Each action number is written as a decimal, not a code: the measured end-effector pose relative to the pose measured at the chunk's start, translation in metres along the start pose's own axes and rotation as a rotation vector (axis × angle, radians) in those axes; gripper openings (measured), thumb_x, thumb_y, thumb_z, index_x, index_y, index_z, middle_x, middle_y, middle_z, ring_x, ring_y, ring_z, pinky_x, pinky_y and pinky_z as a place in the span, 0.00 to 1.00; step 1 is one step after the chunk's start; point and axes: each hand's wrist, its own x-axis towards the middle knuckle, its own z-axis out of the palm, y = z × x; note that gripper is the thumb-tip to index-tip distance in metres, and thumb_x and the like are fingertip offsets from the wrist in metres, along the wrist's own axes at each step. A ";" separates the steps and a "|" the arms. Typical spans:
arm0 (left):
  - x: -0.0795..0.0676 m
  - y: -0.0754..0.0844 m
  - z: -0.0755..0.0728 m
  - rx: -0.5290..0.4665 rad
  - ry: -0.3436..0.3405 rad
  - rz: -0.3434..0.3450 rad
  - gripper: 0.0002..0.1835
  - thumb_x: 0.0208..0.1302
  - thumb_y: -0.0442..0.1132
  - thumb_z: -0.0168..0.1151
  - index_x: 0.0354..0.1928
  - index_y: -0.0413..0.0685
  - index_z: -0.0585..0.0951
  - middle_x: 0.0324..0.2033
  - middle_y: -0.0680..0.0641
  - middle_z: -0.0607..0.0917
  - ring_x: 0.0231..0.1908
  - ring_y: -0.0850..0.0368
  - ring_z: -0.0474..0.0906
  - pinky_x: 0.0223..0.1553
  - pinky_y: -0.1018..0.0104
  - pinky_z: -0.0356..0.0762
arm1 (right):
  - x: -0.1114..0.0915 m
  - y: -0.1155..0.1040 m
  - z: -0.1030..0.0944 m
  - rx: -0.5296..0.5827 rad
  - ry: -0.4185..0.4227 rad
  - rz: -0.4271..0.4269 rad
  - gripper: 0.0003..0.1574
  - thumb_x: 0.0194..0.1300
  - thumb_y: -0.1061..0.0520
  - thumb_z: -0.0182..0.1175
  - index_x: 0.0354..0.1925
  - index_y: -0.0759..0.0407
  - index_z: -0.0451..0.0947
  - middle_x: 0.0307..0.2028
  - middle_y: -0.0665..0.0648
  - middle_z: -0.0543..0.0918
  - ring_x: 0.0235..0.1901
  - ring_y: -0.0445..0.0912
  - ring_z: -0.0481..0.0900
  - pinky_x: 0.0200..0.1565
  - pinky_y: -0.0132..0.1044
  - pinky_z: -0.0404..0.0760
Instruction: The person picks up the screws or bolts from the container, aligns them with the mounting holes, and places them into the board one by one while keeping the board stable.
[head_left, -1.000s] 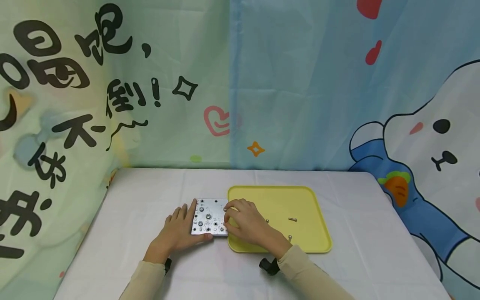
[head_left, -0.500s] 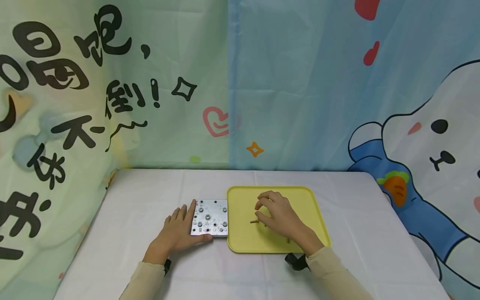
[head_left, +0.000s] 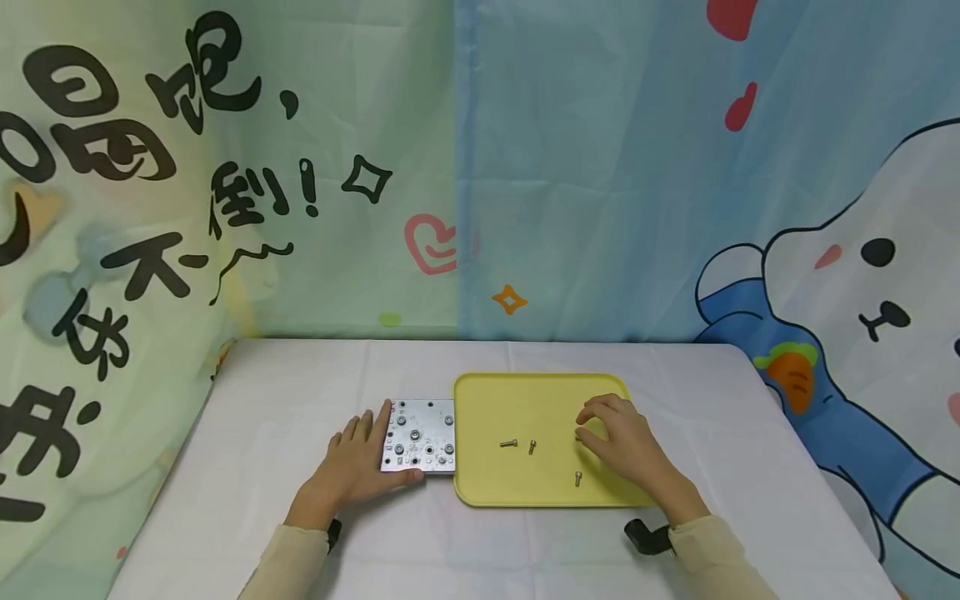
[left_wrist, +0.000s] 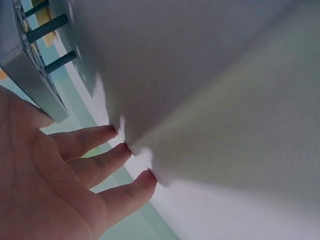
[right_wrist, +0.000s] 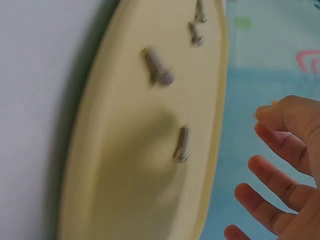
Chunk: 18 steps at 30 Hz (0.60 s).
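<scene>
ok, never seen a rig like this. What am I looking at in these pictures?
No machine here: it's a person's bare left hand and right hand. The wide picture is taken from the head, looking forward and down; the two close ones are taken from the wrists, one each. On the white-covered table are a plate and, right beside it, a yellow tray with four loose screws. The left hand rests against the plate's edges. The right hand is over the tray near one screw and appears to hold nothing.
</scene>
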 end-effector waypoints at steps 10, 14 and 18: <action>0.000 0.001 -0.001 -0.008 0.002 -0.011 0.67 0.50 0.79 0.61 0.80 0.46 0.47 0.71 0.28 0.61 0.70 0.28 0.56 0.65 0.33 0.56 | -0.011 0.023 0.003 0.006 -0.061 0.143 0.04 0.61 0.62 0.68 0.36 0.58 0.82 0.46 0.64 0.80 0.49 0.64 0.75 0.49 0.63 0.72; -0.001 0.001 0.000 -0.010 0.002 -0.016 0.67 0.49 0.80 0.61 0.80 0.46 0.48 0.71 0.28 0.61 0.69 0.27 0.56 0.65 0.33 0.57 | -0.012 0.027 0.009 -0.004 -0.110 0.189 0.04 0.62 0.59 0.67 0.37 0.56 0.82 0.47 0.63 0.79 0.49 0.62 0.75 0.50 0.63 0.71; 0.000 0.001 0.000 -0.011 0.003 -0.011 0.67 0.49 0.80 0.60 0.80 0.46 0.47 0.71 0.28 0.61 0.70 0.27 0.56 0.65 0.32 0.56 | -0.012 0.029 0.012 -0.054 -0.119 0.181 0.04 0.62 0.59 0.67 0.37 0.56 0.82 0.47 0.63 0.79 0.48 0.62 0.75 0.47 0.62 0.72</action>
